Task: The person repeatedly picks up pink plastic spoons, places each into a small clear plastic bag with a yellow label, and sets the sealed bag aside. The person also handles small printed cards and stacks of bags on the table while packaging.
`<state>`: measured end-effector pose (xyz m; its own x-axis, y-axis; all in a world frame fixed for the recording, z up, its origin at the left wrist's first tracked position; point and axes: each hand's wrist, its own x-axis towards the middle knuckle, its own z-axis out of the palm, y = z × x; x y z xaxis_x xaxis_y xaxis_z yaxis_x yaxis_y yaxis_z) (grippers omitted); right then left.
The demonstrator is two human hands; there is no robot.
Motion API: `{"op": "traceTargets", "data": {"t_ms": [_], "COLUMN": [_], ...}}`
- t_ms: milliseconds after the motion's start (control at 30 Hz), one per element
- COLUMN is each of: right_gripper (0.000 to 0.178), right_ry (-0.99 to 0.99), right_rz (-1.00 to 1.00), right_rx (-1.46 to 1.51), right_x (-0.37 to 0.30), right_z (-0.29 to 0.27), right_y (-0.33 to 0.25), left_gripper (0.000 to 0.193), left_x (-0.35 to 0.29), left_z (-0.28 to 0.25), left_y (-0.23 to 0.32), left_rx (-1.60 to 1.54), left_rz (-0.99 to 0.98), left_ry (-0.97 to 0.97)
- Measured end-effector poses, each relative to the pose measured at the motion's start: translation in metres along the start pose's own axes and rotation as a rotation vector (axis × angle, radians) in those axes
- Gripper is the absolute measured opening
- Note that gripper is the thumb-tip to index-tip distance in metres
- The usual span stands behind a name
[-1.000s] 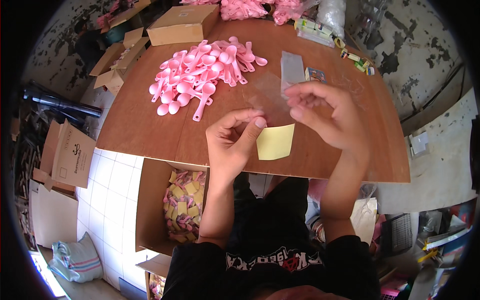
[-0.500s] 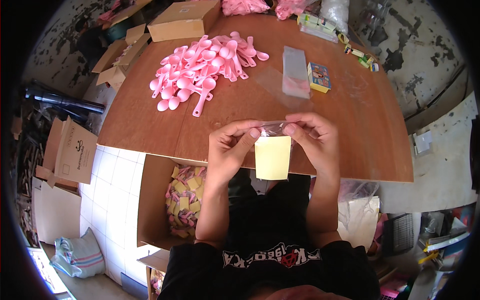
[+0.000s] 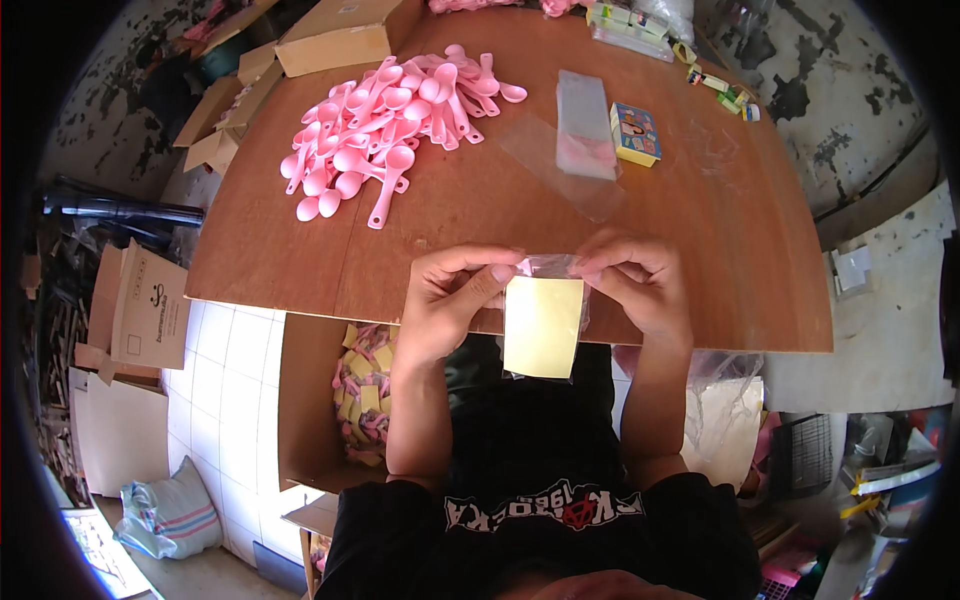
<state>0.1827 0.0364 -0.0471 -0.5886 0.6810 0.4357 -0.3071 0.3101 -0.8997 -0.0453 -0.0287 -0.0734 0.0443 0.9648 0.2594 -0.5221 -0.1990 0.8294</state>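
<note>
A small clear plastic bag with a yellow card point(image 3: 543, 328) inside hangs between my hands at the table's near edge. My left hand point(image 3: 455, 295) pinches the bag's upper left corner between thumb and fingers. At the opposite top corner, my right hand point(image 3: 640, 285) grips the film the same way. Whether anything lies behind the card is hidden. Beyond my hands sits a heap of pink plastic spoons point(image 3: 400, 105). A stack of clear plastic bags point(image 3: 585, 125) lies farther off to the right, beside a block of small printed cards point(image 3: 636, 135) with yellow sides.
Below the table on the left, an open carton point(image 3: 310, 400) holds many yellow cards and pink pieces. A closed cardboard box point(image 3: 345, 40) stands at the table's far left. Tape rolls point(image 3: 715, 85) lie by the far right edge. A white sack point(image 3: 170, 510) rests on the floor.
The bag with the yellow card has come slightly lower and nearer to me, still held by both hands. My right hand has shifted a little rightward. The view has moved slightly.
</note>
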Motion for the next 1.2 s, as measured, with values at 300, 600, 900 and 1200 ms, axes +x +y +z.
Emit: {"op": "traceTargets", "data": {"t_ms": [300, 600, 900, 1200], "right_gripper": [0.014, 0.025, 0.038, 0.021], "right_ry": [-0.045, 0.022, -0.033, -0.045], "right_rz": [0.015, -0.032, 0.155, 0.529], "right_rx": [-0.023, -0.196, -0.524, -1.214], "right_x": [0.001, 0.002, 0.015, 0.084], "right_z": [0.000, 0.012, -0.013, -0.103], "right_y": [-0.003, 0.007, -0.057, -0.013], "left_gripper": [0.014, 0.029, 0.035, 0.063], "left_x": [0.004, -0.003, -0.076, -0.144], "left_z": [-0.008, 0.000, -0.062, -0.128], "left_y": [-0.009, 0.004, 0.034, 0.000], "left_rx": [0.069, 0.115, 0.769, 1.634], "left_rz": [0.096, 0.059, -0.223, -0.652], "left_ry": [-0.042, -0.059, -0.190, 0.130]}}
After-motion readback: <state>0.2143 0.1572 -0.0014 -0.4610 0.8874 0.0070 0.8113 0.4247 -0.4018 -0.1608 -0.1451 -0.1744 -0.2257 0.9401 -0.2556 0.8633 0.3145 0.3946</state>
